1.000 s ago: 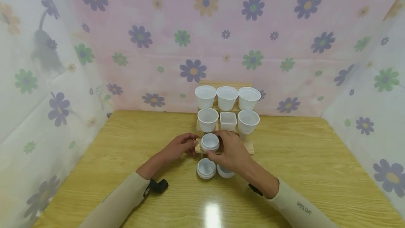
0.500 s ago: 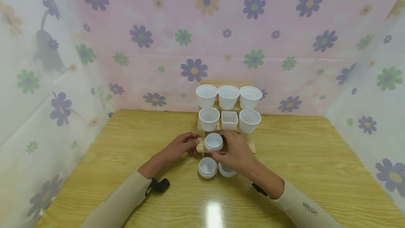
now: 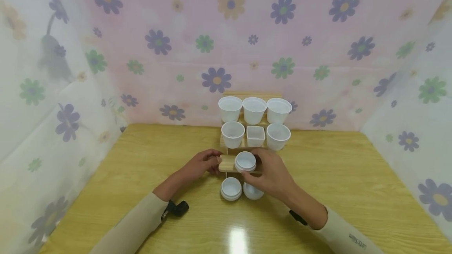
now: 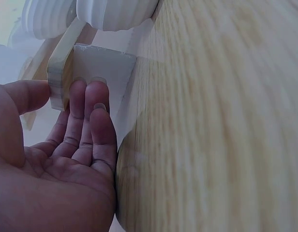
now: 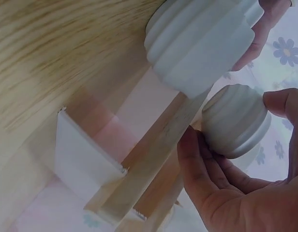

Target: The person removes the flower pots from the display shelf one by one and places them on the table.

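In the head view my right hand (image 3: 273, 171) holds a small round white pot (image 3: 245, 161) over the lowest step of a tiered wooden stand (image 3: 227, 163). The right wrist view shows the pot's ribbed side (image 5: 236, 121) between thumb and fingers, beside the edge of the step. My left hand (image 3: 203, 164) grips the left end of that same step. Up close in the left wrist view, the thumb presses the end of the board (image 4: 59, 77) while the fingers lie on its other side, by a white support panel (image 4: 105, 67).
Two ribbed white pots, a left one (image 3: 231, 188) and a right one (image 3: 253, 191), stand on the wooden table (image 3: 159, 230) before the stand. Higher steps carry several round white pots (image 3: 230, 109) and one square pot (image 3: 256, 135). Flowered cloth (image 3: 183, 42) surrounds the table.
My right hand has shifted the small pot to the right along the lowest step, baring the step's left part. The left hand stays at the step's end.
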Tool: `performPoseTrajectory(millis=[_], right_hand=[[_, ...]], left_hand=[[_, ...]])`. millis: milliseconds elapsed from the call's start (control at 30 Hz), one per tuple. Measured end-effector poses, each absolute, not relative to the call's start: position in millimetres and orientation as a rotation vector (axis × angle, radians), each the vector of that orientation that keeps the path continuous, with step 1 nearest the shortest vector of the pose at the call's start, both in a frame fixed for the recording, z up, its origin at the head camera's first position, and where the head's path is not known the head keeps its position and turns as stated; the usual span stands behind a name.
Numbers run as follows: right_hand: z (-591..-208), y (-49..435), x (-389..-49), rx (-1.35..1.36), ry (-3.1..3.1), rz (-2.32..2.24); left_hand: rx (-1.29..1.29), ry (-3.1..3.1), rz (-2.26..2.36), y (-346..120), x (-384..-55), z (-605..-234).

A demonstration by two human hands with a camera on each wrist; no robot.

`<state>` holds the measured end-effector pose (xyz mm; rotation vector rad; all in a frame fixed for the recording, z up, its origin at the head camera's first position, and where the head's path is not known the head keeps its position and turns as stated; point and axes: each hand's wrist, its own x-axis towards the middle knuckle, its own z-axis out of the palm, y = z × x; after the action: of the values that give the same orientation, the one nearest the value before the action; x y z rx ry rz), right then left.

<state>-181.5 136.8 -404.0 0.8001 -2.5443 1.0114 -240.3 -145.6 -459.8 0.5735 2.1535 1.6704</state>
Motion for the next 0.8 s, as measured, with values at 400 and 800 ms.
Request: performPoseTrajectory(millis=[400,800], right_hand=[[-400.1,160.8,-169.7,0.737,-2.542,1.103],[-401.8,174.3,-158.1,0.750,-2.491,1.015]], left_hand=[[0.584,2.137,1.679,-142.6,-240.3,-460.9],[0.557,2.161,1.660,-145.6,-237.4,-459.4]])
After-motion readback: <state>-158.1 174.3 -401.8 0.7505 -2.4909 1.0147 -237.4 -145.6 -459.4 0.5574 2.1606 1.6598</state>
